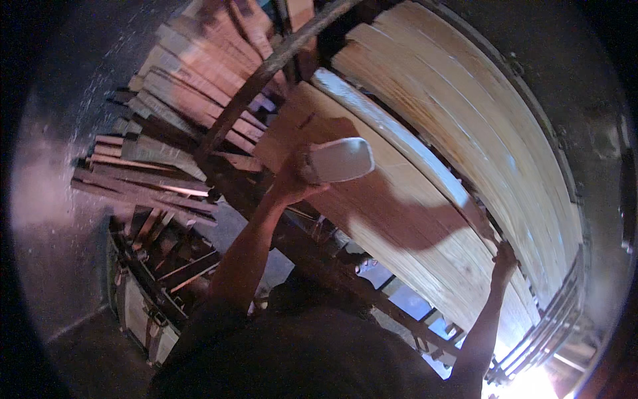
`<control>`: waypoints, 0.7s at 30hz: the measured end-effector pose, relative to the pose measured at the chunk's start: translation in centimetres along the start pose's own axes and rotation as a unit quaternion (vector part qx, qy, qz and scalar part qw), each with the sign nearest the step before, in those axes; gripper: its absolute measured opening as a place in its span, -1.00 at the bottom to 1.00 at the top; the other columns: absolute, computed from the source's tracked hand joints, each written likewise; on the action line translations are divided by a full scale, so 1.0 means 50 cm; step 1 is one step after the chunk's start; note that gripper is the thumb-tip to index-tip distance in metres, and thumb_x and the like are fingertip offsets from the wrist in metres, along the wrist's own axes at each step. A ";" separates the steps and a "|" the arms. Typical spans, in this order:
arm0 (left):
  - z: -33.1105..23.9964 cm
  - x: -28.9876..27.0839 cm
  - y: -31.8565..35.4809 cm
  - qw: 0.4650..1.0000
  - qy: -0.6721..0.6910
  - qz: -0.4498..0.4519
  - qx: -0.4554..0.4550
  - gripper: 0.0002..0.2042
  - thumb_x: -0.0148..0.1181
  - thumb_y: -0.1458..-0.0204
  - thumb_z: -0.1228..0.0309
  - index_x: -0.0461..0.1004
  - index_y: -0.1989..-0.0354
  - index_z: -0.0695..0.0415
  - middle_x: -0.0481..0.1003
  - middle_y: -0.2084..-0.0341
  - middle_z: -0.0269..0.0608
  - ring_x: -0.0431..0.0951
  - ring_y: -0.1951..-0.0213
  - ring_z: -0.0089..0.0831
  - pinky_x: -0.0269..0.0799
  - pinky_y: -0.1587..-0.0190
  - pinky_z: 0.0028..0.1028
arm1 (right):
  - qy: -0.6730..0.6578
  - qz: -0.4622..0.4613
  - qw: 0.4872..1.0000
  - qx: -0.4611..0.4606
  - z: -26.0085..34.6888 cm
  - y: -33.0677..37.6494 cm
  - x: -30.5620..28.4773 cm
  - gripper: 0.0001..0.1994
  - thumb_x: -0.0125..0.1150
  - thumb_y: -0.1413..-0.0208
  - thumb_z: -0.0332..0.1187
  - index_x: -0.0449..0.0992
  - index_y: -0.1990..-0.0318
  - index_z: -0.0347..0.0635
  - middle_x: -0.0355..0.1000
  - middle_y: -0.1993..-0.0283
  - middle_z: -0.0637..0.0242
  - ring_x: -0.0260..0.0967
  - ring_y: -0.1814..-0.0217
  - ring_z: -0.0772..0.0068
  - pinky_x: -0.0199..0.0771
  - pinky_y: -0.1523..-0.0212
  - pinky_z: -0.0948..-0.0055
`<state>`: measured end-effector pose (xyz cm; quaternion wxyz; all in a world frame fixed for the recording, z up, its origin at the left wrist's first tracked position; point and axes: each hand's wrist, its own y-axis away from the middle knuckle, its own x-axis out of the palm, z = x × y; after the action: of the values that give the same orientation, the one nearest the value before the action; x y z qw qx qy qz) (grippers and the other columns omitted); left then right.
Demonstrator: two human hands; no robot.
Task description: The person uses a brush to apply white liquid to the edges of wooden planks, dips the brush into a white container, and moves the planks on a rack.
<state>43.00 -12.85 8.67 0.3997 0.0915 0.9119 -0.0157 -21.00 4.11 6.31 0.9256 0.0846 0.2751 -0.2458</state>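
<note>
My left hand (292,181) is closed around a pale container (342,160) with a rounded, flat end, raised above a wide wooden board (392,193). Which way its mouth faces is hidden. At the right, my right hand (506,263) is closed at the board's far long edge, beside the gap to the neighbouring planks. A thin reddish-brown shape (480,218) stretches from its fingers along that edge; I cannot tell whether it is a tool or a shadow. A shiny whitish strip (392,130) runs along the same edge.
Joined planks (465,113) lie beyond the board. Stacked wood strips (199,80) fill the upper left, crossed by a dark bar (266,73). A bin (143,319) with wood pieces stands lower left. Metal bars (548,332) and bright light are at lower right.
</note>
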 end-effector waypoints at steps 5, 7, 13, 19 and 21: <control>0.105 0.008 0.003 0.986 0.157 0.058 -0.021 -0.34 0.39 0.21 0.36 0.30 -0.14 0.20 0.42 -0.02 -0.03 0.40 -0.13 -0.16 0.32 -0.18 -0.26 | 0.092 0.026 0.995 0.028 0.115 -0.032 0.094 -0.75 0.06 -0.18 -0.44 0.54 0.03 -0.29 0.51 0.30 0.33 0.29 0.49 0.63 0.31 0.49 0.57; 0.118 -0.011 -0.033 0.979 0.200 0.027 -0.017 -0.45 0.33 0.12 0.37 0.35 -0.10 0.22 0.44 -0.01 -0.02 0.41 -0.12 -0.17 0.33 -0.16 -0.27 | 0.100 0.021 0.994 0.022 0.148 -0.039 0.129 -0.75 0.05 -0.17 -0.45 0.55 0.05 -0.28 0.50 0.32 0.34 0.29 0.50 0.62 0.31 0.49 0.57; 0.170 -0.011 -0.291 0.981 0.089 -0.172 0.002 -0.64 0.23 0.00 0.29 0.50 0.06 0.23 0.57 0.18 0.02 0.58 0.10 -0.13 0.46 0.00 -0.28 | -0.009 0.033 0.999 -0.022 0.231 -0.056 0.266 -0.72 -0.01 -0.16 -0.54 0.56 0.04 -0.27 0.51 0.28 0.33 0.29 0.47 0.61 0.34 0.45 0.57; 0.222 -0.010 -0.513 0.984 0.054 -0.172 0.005 -0.55 0.30 0.01 0.21 0.46 0.02 0.27 0.58 0.22 -0.08 0.59 0.18 -0.32 0.48 0.05 -0.34 | 0.028 0.083 0.995 -0.049 0.271 -0.094 0.370 -0.76 0.05 -0.19 -0.50 0.52 0.02 -0.26 0.50 0.14 0.31 0.36 0.35 0.56 0.40 0.36 0.53; 0.235 -0.008 -0.546 0.979 0.135 -0.154 -0.015 -0.52 0.32 0.05 0.20 0.47 0.04 0.32 0.59 0.28 -0.09 0.59 0.21 -0.37 0.48 0.08 -0.35 | 0.073 0.093 0.992 -0.047 0.306 -0.102 0.402 -0.76 0.06 -0.19 -0.47 0.52 0.02 -0.26 0.50 0.13 0.30 0.38 0.32 0.52 0.42 0.34 0.49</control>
<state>46.89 -40.96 -0.25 0.2675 -0.0548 0.9606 -0.0509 -1.77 -12.97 7.91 0.9249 0.0838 0.3439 -0.1390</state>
